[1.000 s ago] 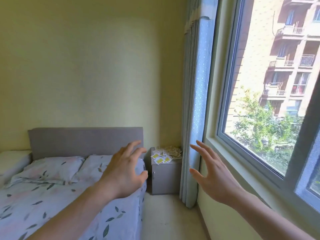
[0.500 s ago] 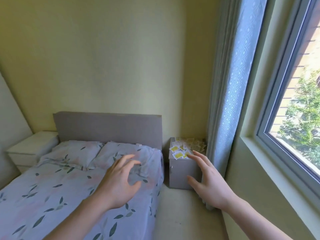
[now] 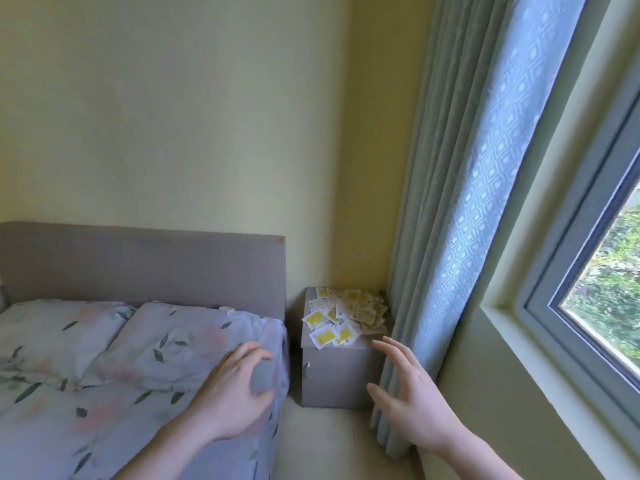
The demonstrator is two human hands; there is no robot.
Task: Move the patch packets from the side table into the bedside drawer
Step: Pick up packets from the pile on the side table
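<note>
A loose heap of white patch packets [image 3: 341, 317], many showing yellow squares, is lying across the top of the small grey side table [image 3: 341, 374], just beyond the fingertips of the right hand [image 3: 412, 398], which is hanging in the air with fingers straight and spread, holding nothing. The left hand [image 3: 235, 393], fingers loosely curved and empty, is hovering over the leaf-print bedding on the bed [image 3: 104, 393] beside the table, with a grey headboard [image 3: 145, 265] farther off. A pale curtain [image 3: 460, 216] is hanging right beside the right hand, brushing the table's far side, and a window [image 3: 595, 258] is sitting beyond it against yellow walls.
</note>
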